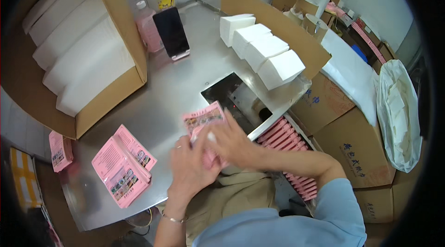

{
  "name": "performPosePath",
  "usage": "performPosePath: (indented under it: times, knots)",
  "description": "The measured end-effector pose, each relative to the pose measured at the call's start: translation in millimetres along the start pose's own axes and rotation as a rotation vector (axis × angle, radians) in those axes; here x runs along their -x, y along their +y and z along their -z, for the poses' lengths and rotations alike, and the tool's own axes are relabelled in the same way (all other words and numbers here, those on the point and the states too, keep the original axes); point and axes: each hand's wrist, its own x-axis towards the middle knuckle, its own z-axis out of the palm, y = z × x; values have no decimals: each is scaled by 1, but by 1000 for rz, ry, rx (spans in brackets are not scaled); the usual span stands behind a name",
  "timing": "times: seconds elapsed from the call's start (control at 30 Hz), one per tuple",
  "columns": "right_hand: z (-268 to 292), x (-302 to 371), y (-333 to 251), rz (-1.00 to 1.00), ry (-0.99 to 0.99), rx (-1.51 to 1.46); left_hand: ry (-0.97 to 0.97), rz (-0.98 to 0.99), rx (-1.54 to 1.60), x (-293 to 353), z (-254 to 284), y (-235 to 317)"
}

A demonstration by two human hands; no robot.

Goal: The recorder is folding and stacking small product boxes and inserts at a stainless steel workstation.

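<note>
Near the front edge of the metal table, a pink printed packet (204, 118) is between my two hands. My left hand (191, 166), wearing a ring and a bracelet, grips its lower side. Across its upper right part lies my right hand (230, 141), fingers closed on it. A small white bit shows between the hands; I cannot make out what it is. Just left of my hands, a thick stack of flat pink printed packets (121, 168) lies on the table, with a few fanned out. A smaller pink bundle (60, 151) lies at the far left edge.
An open carton (143, 61) of white napkin stacks (95, 68) stands at left. Beyond are a phone (171, 32) on a stand and two bottles. White napkin blocks (280, 68) line the right, beside a table cutout (232, 94). Below it sits a box of pink packs (285, 138); cartons (354, 147) stand farther right.
</note>
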Motion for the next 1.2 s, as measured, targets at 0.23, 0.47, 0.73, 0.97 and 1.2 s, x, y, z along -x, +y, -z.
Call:
performPosePath:
  times: [0.23, 0.47, 0.73, 0.97, 1.2]
  knots:
    - [-32, -11, 78, -485, -63, -226, -126, 197, 372, 9, 32, 4]
    - [44, 11, 77, -397, 272, 238, 376, 292, -131, 60, 70, -40]
    - [74, 17, 141, -630, 350, 459, 84, 614, -211, 98, 90, -109]
    - [77, 15, 147, -638, 355, 364, 182, 452, -107, 62, 79, -83]
    - [76, 28, 151, -610, 391, 348, 92, 92, -83, 9, -12, -15]
